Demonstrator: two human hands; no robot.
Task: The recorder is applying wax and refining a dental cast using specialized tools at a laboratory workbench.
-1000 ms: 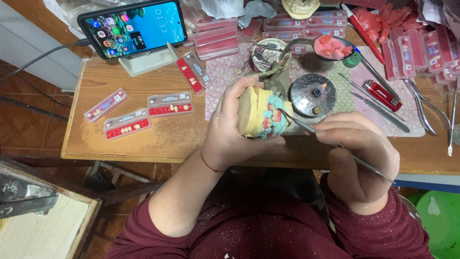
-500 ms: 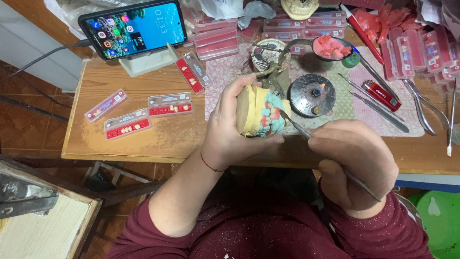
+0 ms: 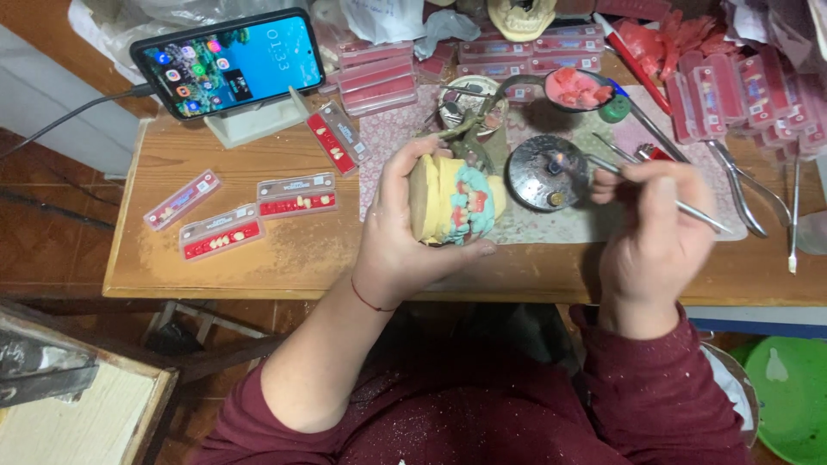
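My left hand [image 3: 403, 232] grips a yellow plaster dental model [image 3: 448, 200] with teal and red wax and set teeth, held above the table's front edge. In my right hand [image 3: 659, 232] is a thin metal wax tool [image 3: 642, 185]. Its tip reaches into the small flame of a round metal burner [image 3: 544, 172] standing on the patterned mat [image 3: 560, 226]. The right hand is off to the right of the model, not touching it.
A phone [image 3: 228, 62] leans on a stand at the back left. Red trays of artificial teeth [image 3: 258, 207] lie on the wooden table [image 3: 293, 258]. Pliers and tools [image 3: 741, 185] lie at the right, a bowl of pink wax [image 3: 579, 86] behind the burner. A green bin [image 3: 788, 396] sits at lower right.
My right hand has pulled the tool away from the model and swung it up and right to the burner flame. The left hand has kept the model nearly still.
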